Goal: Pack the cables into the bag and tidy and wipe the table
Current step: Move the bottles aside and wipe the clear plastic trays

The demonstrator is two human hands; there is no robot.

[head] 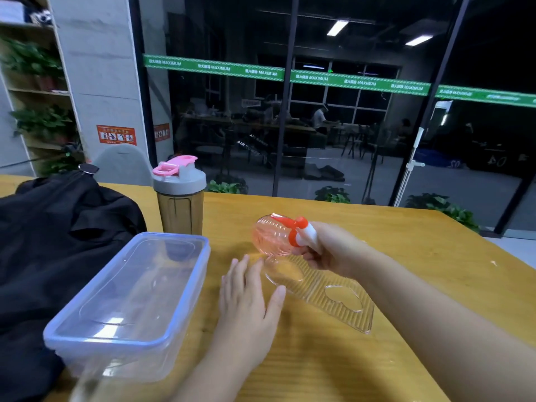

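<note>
Honestly, my right hand (pixel 327 250) grips the spray bottle (pixel 275 237) tipped sideways, left hand (pixel 249 297) spread flat on the worktop (pixel 406 242). Bag (pixel 58 227) sits far left, no cables visible. A squeeze could soak the clear tray (pixel 333 294).

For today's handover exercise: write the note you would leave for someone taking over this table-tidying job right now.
Right hand grips the pink spray bottle by its white and red head, tilted, above the table.
Left hand is open, fingers on the table at the edge of the clear ribbed tray.
Black bag lies far left; lidded clear box beside it, shaker bottle behind.
No cables visible; whether they are packed cannot be told.
Left: wipe the table; no cloth in view.
</note>
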